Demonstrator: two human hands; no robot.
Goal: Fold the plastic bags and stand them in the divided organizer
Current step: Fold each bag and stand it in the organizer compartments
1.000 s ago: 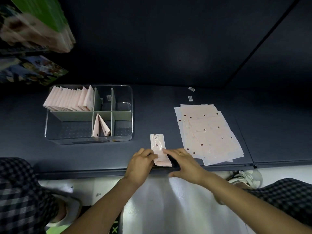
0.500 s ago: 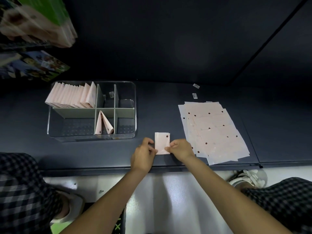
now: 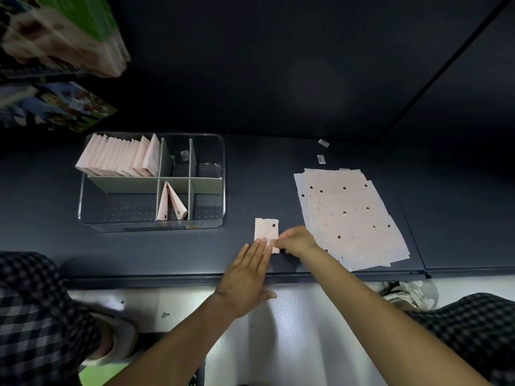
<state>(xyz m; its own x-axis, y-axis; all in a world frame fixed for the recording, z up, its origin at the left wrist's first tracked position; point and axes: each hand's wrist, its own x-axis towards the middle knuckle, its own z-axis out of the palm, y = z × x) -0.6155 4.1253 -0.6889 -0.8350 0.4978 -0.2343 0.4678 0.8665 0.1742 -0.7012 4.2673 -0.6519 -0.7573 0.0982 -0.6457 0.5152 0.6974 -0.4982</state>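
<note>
Your right hand (image 3: pixel 296 240) pinches near edge of small folded pale-pink plastic bag (image 3: pixel 266 231) on dark shelf (image 3: pixel 250 174); your left hand (image 3: pixel 246 274) flat, fingers straight, pressing it. Flat pink bag stack (image 3: pixel 351 215) right; clear divided organizer (image 3: pixel 83 201) left, folded bags standing inside.

Dim scene overall, dark shelf surface (image 3: pixel 278 174) and back wall nearly black. Brightest patch is the pale floor (image 3: pixel 292 330) at bottom centre, slightly blown out. Faint round glare spot on the back wall, upper centre-right. Soft shadow under the left hand (image 3: pixel 245 277). Clear organizer (image 3: pixel 220 218) rim catches thin highlights. Packaged goods (image 3: pixel 64 37) at upper left are smeared and blurred. Strong wide-angle bending at edges; checked fabric (image 3: pixel 36 316) at lower left is soft. Centre reasonably sharp.
</note>
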